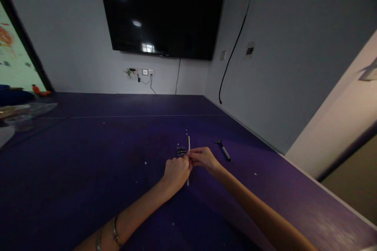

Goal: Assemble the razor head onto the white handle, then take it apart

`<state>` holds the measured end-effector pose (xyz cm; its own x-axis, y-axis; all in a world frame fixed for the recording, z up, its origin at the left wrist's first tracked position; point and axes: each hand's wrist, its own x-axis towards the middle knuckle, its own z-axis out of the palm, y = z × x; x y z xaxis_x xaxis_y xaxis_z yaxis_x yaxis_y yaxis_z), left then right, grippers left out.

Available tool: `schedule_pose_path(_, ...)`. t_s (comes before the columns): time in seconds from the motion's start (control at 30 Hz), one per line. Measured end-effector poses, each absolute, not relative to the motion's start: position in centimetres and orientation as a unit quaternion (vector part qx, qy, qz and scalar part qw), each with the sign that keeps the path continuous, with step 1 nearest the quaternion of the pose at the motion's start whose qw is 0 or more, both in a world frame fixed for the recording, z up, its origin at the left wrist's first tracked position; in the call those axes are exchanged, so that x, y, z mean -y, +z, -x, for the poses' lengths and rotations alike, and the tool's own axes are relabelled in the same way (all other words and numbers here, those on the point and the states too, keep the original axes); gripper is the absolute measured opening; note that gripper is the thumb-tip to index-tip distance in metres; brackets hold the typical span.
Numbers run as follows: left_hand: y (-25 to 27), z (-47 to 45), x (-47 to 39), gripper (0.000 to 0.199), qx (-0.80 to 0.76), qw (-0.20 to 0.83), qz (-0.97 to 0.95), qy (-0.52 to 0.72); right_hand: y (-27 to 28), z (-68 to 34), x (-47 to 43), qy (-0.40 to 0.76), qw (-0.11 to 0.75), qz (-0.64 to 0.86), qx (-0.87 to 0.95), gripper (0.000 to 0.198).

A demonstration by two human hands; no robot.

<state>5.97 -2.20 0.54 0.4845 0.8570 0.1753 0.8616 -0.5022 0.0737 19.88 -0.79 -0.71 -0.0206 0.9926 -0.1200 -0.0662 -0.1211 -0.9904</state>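
Note:
A slim white stick [189, 143] with a dark strip by its top end, perhaps a toothbrush, points away from me between my hands. My left hand [177, 170] is closed around its middle, and the lower end shows below the fist. Just above and to the right, my right hand [205, 159] pinches the stick with thumb and fingers. The fingers partly hide it. Beside the stick, on its left, lies a small clear plastic case [181, 150] with something dark inside. A razor [224, 151] with a grey and black handle rests to the right of my right hand.
Small white scraps [145, 163] are scattered over the purple surface [88, 172]. Clear plastic bags [23, 119] and an orange object [39, 91] sit at the far left. A black cable [235, 47] hangs down the right wall, and a television [165, 11] is mounted ahead.

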Motion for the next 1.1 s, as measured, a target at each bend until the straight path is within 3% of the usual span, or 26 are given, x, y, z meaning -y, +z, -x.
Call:
schedule_pose_path(0.27, 0.5, -7.1, 1.5, 0.034, 0.438, 0.007, 0.882, -0.176, -0.1, -24.6, -0.2, 0.458, 0.489, 0.567, 0.479, 0.02)
schedule_pose_path(0.37, 0.0, -6.2, -0.3, 0.033, 0.427, 0.017, 0.885, -0.184, 0.4, -29.5, -0.9, 0.284, 0.406, 0.684, 0.535, 0.026)
schedule_pose_path(0.53, -1.4, -3.9, -4.6, 0.024, 0.435, 0.012, 0.881, -0.188, 0.3, -37.2, -1.3, 0.173, 0.344, 0.76, 0.523, 0.023)
schedule_pose_path(0.8, -4.3, -2.1, -8.9, 0.049, 0.4, -0.048, 0.898, -0.178, -2.9, -41.0, -1.8, 0.117, 0.224, 0.807, 0.534, 0.023)
schedule_pose_path(1.1, -4.8, -2.5, -9.0, 0.05, 0.385, -0.082, 0.903, -0.172, -4.0, -40.2, -2.6, 0.087, 0.189, 0.811, 0.547, 0.019)
